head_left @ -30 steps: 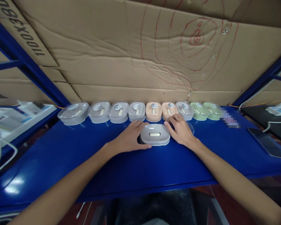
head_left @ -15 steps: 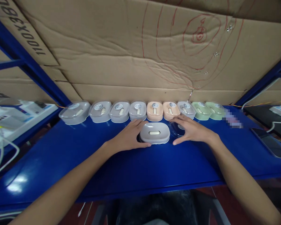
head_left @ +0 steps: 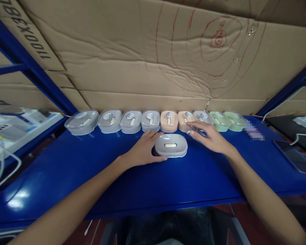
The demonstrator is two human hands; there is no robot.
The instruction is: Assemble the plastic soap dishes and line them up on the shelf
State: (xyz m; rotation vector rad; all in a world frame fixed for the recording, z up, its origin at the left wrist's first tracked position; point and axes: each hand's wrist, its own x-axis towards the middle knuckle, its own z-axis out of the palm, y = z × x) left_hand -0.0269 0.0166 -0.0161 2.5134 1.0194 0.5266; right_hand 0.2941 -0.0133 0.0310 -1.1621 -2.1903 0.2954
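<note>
An uncovered grey soap dish (head_left: 178, 152) lies on the blue table with a small cream-coloured bar (head_left: 170, 145) at its middle. My left hand (head_left: 146, 148) grips its left end, thumb along the front and fingers behind. To the right, my right hand (head_left: 210, 135) holds a clear plastic lid (head_left: 198, 136), raised and tilted; the fingers hide part of it. Just behind that lid, an orange soap dish (head_left: 185, 126) with its own clear lid stands in the back row.
Lidded soap dishes line the back: several grey ones (head_left: 130, 126), a second orange one (head_left: 169, 126) and two green ones (head_left: 235, 126). Behind them rises a cardboard wall (head_left: 117, 51). A dark tablet (head_left: 295, 156) lies at right, and a white tray (head_left: 22, 136) stands at left.
My right hand has picked the clear lid up off the table and tipped it, closing its fingers on it. My left hand stays at the grey soap dish.
</note>
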